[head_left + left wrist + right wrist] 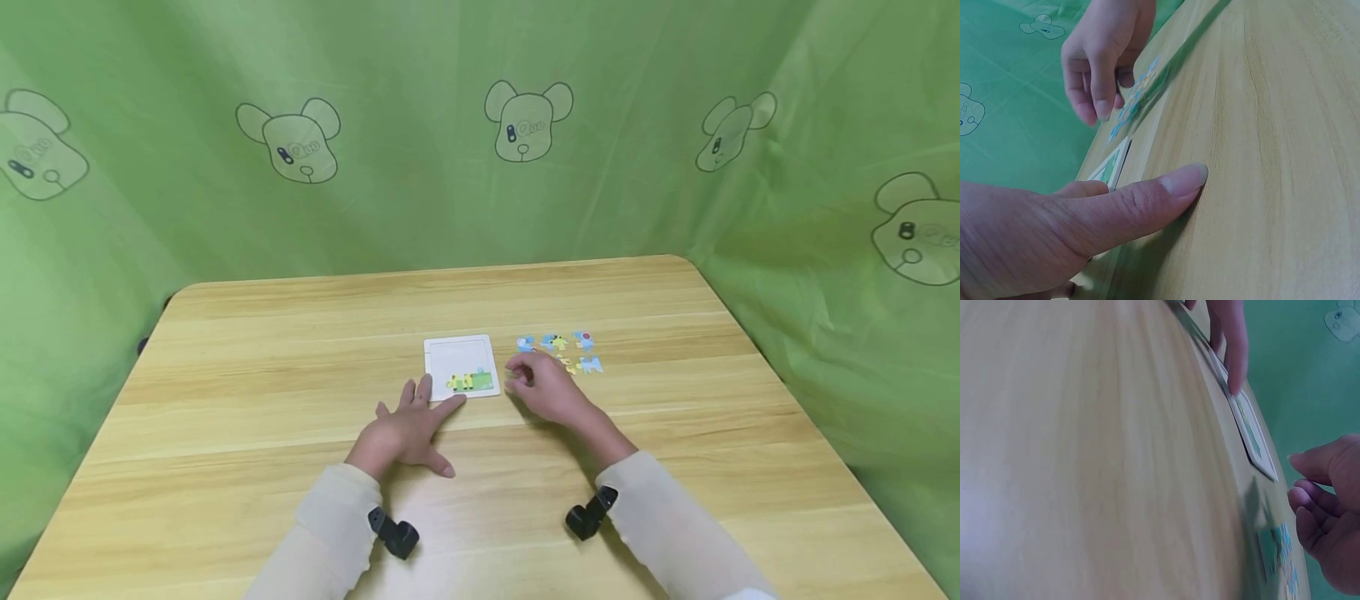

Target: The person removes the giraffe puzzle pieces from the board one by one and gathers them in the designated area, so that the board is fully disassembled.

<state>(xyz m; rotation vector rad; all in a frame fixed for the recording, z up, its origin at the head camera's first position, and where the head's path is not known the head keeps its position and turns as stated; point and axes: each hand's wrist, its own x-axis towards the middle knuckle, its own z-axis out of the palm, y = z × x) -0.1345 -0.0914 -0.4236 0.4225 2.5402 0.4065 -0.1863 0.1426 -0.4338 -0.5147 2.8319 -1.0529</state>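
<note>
A white square puzzle tray (453, 358) lies on the table, with joined green and yellow pieces (482, 381) along its near right side. My left hand (408, 435) has its fingers spread, and fingertips rest at the tray's near edge. Just right of the tray, my right hand (551, 390) hovers with loosely bent fingers. In the right wrist view, a gap shows between its thumb (1316, 459) and fingers, and no piece is seen there. Several loose jigsaw pieces (591, 364) in blue, yellow and red lie beyond and beside the right hand, which partly hides them.
The wooden table (300, 350) carries the tray and pieces near its middle. A green curtain (420, 208) with bear-head outlines hangs behind and at both sides. Black wrist cameras (588, 515) are strapped over both light sleeves.
</note>
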